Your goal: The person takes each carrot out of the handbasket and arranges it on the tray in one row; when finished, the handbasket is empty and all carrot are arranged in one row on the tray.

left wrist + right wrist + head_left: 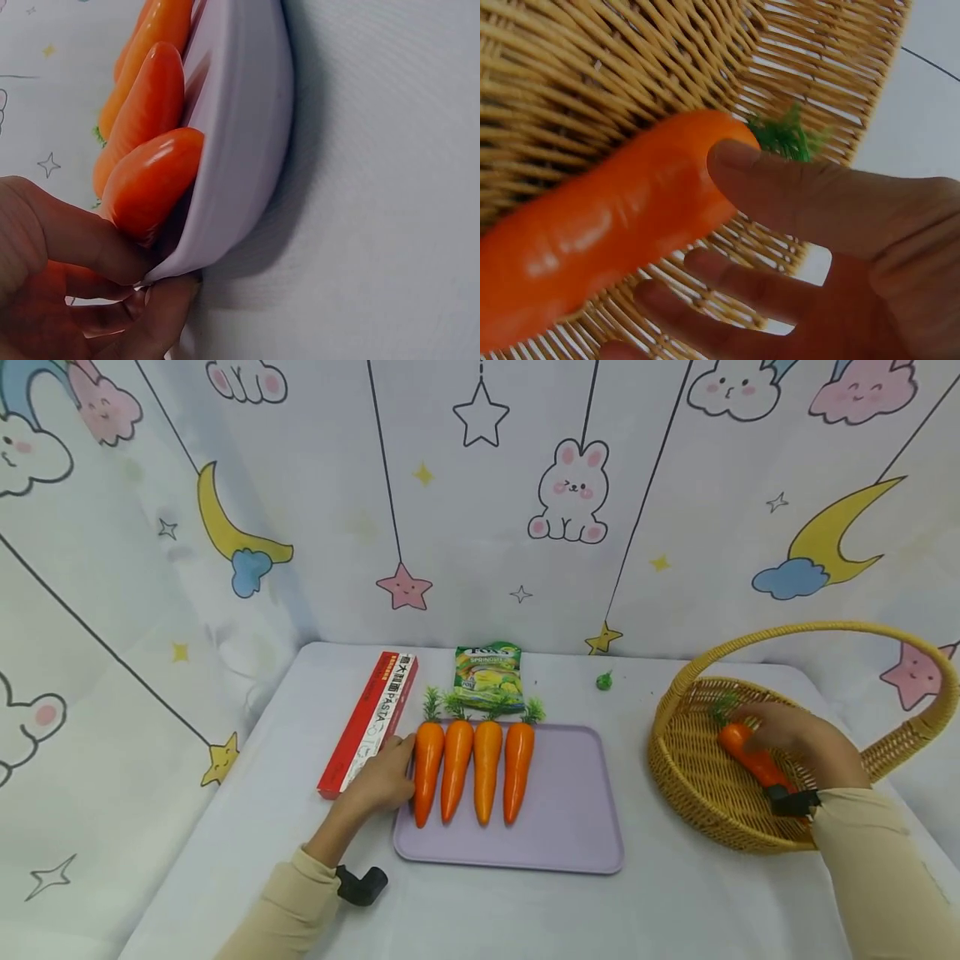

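A lilac tray (570,802) lies on the white table, with several orange toy carrots (487,772) side by side on its left part, green tops toward the back. At its left edge my left hand (386,774) pinches the rim; the left wrist view shows the thumb inside and a finger outside that rim (247,150). To the right stands a wicker basket (693,777) with a tall handle. Inside it lies one more carrot (615,202). Over this carrot is my right hand (840,247), thumb against its top end, the other fingers spread apart from it.
Left of the tray lies a red and white pasta box (369,722). Behind the tray is a green candy bag (488,675). A small green piece (604,680) sits toward the table's back edge. A patterned white curtain (480,527) hangs behind the table.
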